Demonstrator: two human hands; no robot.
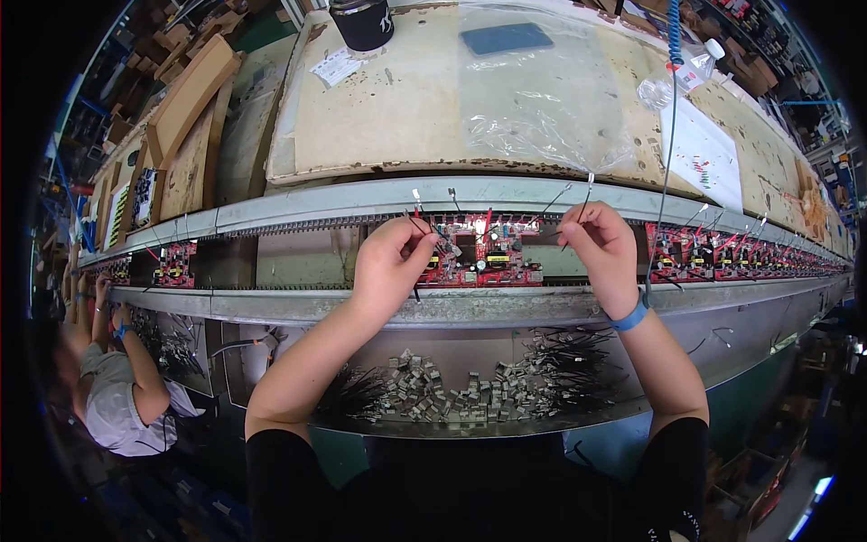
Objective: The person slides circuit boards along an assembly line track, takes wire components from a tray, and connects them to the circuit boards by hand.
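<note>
Between my hands a red circuit board (492,256), crowded with components and upright wires, sits on the conveyor rails. My left hand (390,262) is closed in a pinch at the board's left edge, on what looks like a thin black wire; the fingertips partly hide it. To the right of the board, my right hand (600,251) pinches a black wire (586,200) whose silver metal terminal points up and away from me. This hand is apart from the board, and a blue band circles its wrist.
In front of me a metal tray (501,339) holds silver clips (470,396) and black wires. More red boards (722,253) line the rails at right. Beyond lie a phone (506,38), a dark cup (363,25) and a plastic bottle (700,65). A co-worker (126,397) works at left.
</note>
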